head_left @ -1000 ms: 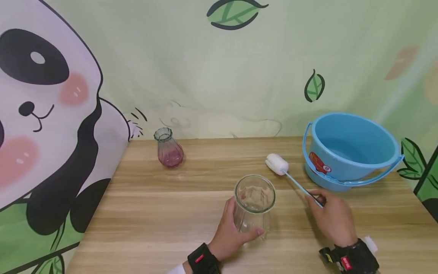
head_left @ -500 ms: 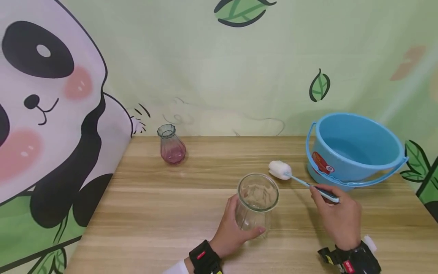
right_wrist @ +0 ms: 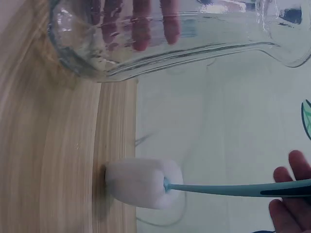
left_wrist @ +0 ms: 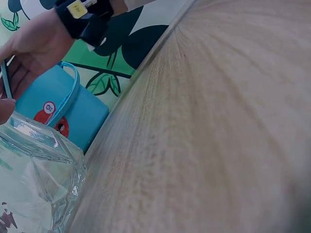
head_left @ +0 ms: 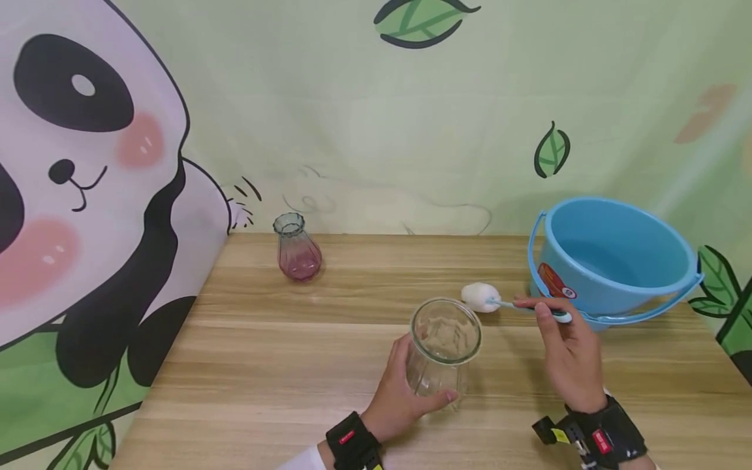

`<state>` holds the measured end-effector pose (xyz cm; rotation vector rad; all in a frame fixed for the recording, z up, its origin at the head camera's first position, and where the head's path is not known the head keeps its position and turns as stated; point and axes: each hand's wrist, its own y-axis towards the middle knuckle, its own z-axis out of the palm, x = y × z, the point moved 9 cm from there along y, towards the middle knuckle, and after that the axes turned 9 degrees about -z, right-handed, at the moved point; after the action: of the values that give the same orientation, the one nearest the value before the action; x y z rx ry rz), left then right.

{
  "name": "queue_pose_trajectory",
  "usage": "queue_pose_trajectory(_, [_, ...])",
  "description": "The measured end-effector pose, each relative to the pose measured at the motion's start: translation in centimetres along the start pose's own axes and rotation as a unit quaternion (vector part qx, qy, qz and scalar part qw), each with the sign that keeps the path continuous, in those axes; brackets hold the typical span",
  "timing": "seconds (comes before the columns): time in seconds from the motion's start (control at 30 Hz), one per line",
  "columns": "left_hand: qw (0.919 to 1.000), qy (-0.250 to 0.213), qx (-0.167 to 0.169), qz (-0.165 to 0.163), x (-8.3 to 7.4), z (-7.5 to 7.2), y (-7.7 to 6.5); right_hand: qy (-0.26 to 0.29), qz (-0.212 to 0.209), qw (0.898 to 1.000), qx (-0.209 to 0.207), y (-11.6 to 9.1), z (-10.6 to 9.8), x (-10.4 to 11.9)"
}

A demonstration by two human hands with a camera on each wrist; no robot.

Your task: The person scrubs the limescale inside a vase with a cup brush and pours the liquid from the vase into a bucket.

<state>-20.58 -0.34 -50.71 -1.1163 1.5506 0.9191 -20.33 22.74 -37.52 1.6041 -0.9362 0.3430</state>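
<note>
In the head view my left hand (head_left: 405, 395) grips the clear glass vase (head_left: 445, 331) low on its left side, thumb across the front. The vase stands upright, its wide mouth facing up. To its right, my right hand (head_left: 572, 356) pinches the handle of a sponge bottle brush (head_left: 480, 297) between thumb and fingers. The brush's white sponge head (right_wrist: 138, 182) points left, just behind the vase; whether it touches the table I cannot tell. Through the glass in the right wrist view, several left fingers (right_wrist: 141, 24) show. The left wrist view shows the vase (left_wrist: 41, 179) close up.
A blue bucket (head_left: 617, 297) with its handle lowered stands at the back right, just behind my right hand. At the back left stands a small pink-and-grey glass vase (head_left: 299, 254). The wooden table (head_left: 252, 365) ends at a panda-printed backdrop (head_left: 376, 130).
My right hand has shifted its hold on the brush handle, which has swung from slanting to nearly level. The sponge head has come a little nearer. My left hand keeps its grip on the vase.
</note>
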Motion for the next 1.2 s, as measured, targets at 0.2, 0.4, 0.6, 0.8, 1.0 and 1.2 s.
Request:
queue_pose_trajectory(0.2, [1.0000, -0.003, 0.002, -0.005, -0.1, 0.1, -0.1, 0.155, -0.055, 0.986, -0.022, 1.0, 0.7, 0.1])
queue_pose_trajectory(0.4, [0.9999, -0.001, 0.004, -0.010, -0.1, 0.1, -0.2, 0.312, -0.082, 0.945, -0.045, 2.3, 0.8, 0.9])
queue_pose_trajectory(0.6, [1.0000, 0.006, 0.000, 0.002, -0.4, 0.1, -0.2, 0.377, -0.109, 0.918, -0.050, 3.4, 0.7, 2.7])
queue_pose_trajectory(0.8, [0.9999, 0.012, -0.003, 0.004, -0.4, 0.0, -0.2, 0.439, -0.134, 0.887, -0.041, 3.9, 0.9, 4.7])
queue_pose_trajectory(1.0, [0.9998, 0.016, -0.008, 0.006, -0.5, -0.1, -0.1, 0.473, -0.155, 0.867, -0.019, 5.3, 1.2, 7.5])
queue_pose_trajectory(1.2, [0.9998, 0.015, -0.006, 0.007, -0.3, 0.0, 0.0, 0.521, -0.132, 0.843, 0.003, 7.3, 1.2, 9.6])
